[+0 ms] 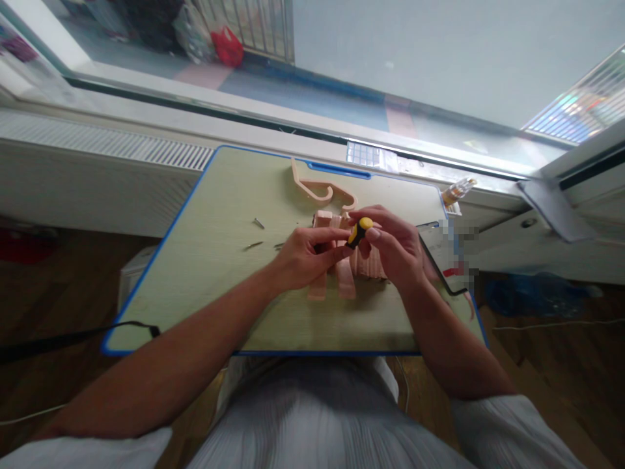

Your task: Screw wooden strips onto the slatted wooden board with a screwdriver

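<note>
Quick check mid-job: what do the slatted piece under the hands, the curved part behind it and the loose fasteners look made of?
Slatted piece: pale, unpainted, matte, probably light wood, though moulded plastic is possible. Curved part: same pale tone, likely the same material. Loose fasteners: thin, dark, faintly glinting, apparently metal screws. The screwdriver between left hand and right hand has a yellow-black, likely plastic, handle.

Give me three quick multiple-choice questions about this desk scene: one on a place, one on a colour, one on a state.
1. Where do the loose screws lie?
A. left of the hands
B. right of the hands
C. on the floor

2. What colour is the screwdriver handle?
A. red and white
B. yellow and black
C. all green

3. How is the screwdriver held?
A. lying loose on the table
B. in the right hand
C. in the left hand alone

Answers: 1 A, they sit on bare table left of the wooden piece. 2 B, yellow cap, black body. 3 B, right fingers close around it.
</note>
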Demonstrator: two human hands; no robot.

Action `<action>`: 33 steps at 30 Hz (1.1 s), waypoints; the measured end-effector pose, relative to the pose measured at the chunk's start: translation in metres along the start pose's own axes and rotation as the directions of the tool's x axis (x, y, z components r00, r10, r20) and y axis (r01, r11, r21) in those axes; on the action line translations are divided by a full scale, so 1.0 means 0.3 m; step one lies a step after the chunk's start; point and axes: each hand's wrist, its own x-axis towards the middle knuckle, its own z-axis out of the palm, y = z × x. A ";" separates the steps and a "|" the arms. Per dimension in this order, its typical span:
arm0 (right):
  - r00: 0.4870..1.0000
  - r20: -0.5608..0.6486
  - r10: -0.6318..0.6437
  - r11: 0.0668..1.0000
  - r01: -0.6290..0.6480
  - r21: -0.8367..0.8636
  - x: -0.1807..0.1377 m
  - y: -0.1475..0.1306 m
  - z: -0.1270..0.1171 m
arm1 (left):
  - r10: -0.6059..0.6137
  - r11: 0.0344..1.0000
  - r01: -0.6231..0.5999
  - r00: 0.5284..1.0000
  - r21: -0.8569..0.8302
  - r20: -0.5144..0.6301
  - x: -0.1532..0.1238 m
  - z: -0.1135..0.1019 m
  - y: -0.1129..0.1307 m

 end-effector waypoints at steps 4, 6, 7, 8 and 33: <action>0.999 -0.011 -0.032 0.999 0.032 0.007 0.002 0.005 0.007 | 0.001 1.000 -0.002 1.000 0.019 0.027 -0.003 -0.003 0.008; 0.999 -0.019 -0.032 0.999 0.032 0.017 0.003 0.011 0.010 | 0.001 1.000 0.000 0.999 -0.002 0.032 -0.005 -0.002 0.011; 0.999 -0.024 -0.031 0.999 0.032 0.016 0.002 0.014 0.011 | 0.000 1.000 0.001 1.000 -0.020 0.030 -0.006 0.000 0.011; 0.999 -0.029 -0.031 0.999 0.031 0.015 0.001 0.018 0.012 | -0.003 0.999 0.004 1.000 -0.040 0.028 -0.007 0.002 0.011; 0.999 -0.036 0.011 1.000 -0.011 0.009 -0.003 0.001 -0.003 | -0.016 0.999 0.017 1.000 -0.028 0.012 -0.001 0.002 0.015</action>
